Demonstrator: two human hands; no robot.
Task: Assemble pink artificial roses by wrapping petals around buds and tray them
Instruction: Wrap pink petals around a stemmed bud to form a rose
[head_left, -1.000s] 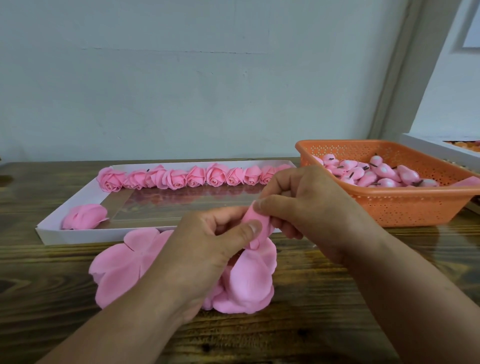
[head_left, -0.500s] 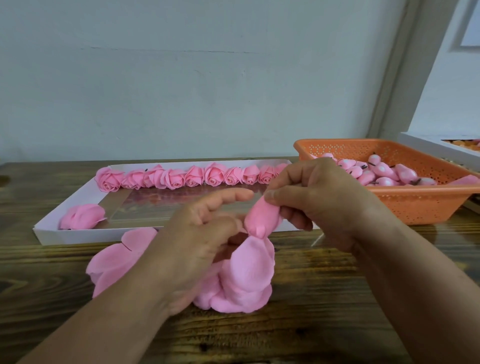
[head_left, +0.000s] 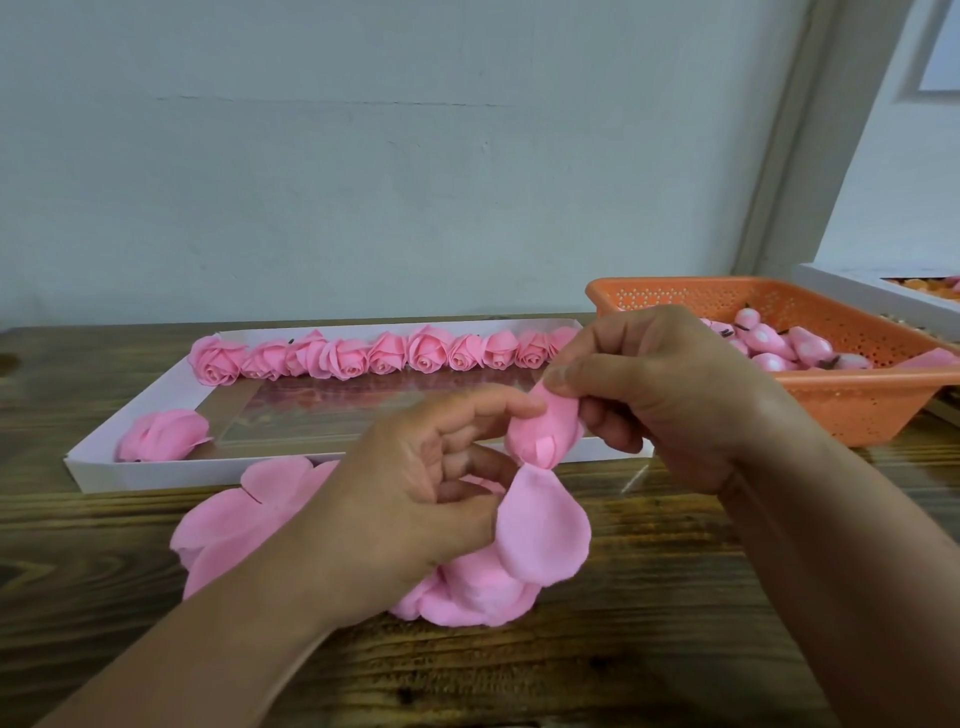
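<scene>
The left hand (head_left: 415, 499) has let go of the bud (head_left: 545, 431).

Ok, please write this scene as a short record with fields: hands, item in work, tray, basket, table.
left hand: fingers at the bud, a loose petal hanging beside it
right hand: pinching the top of the bud
tray: white, one row of finished roses along the far edge, one more rose at the near left
basket: orange, holds bare buds
table: dark wood, pile of flat petals under the left hand
</scene>
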